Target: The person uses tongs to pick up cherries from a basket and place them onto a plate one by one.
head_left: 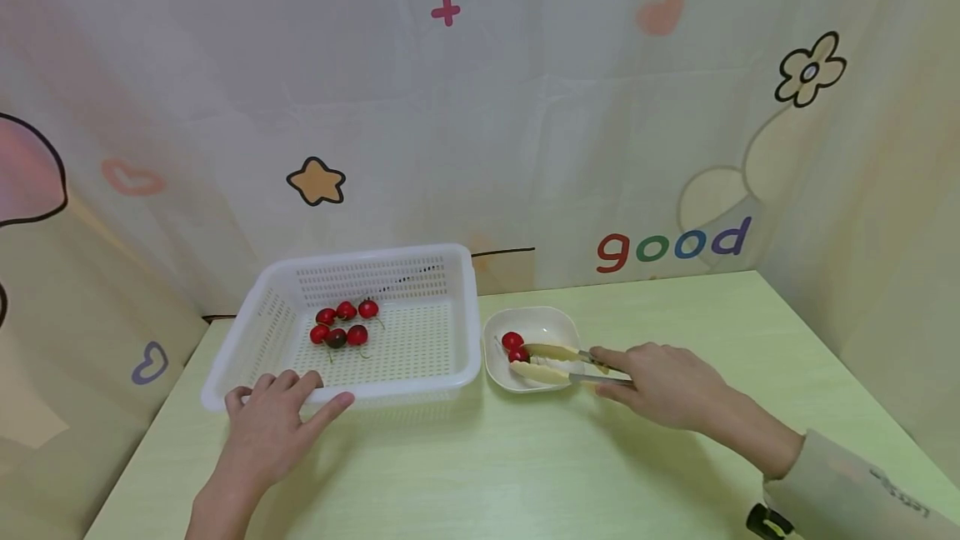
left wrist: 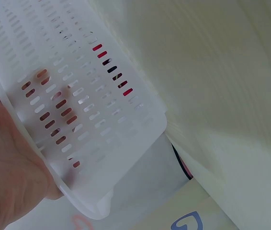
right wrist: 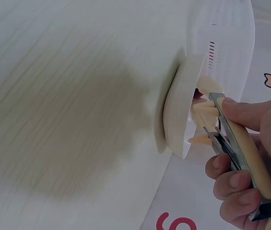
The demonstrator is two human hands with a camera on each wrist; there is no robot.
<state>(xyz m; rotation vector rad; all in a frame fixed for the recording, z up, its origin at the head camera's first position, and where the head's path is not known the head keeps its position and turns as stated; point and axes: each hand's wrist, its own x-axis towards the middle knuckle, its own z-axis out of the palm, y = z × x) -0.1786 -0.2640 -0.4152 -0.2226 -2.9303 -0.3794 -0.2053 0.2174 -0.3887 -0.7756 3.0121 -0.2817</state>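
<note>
My left hand point(head_left: 273, 427) grips the near rim of a white slotted plastic basket point(head_left: 468, 315), its fingers reaching over the edge to the inside. Several red cherries point(head_left: 357, 335), one of them darker, lie in two rows on the basket floor. In my right hand point(head_left: 671, 382) is a pair of tongs point(head_left: 581, 379) with cream-coloured tips and metal arms. The tips are spread inside a small white bowl point(head_left: 536, 319), beside two red cherries point(head_left: 512, 341). Whether they touch the cherries I cannot tell. The right wrist view shows fingers wrapped round the tongs' handle point(right wrist: 250, 158).
The basket and bowl stand side by side on a pale green table point(head_left: 525, 465). Behind the table hangs a printed curtain point(head_left: 525, 148), which also runs along both sides.
</note>
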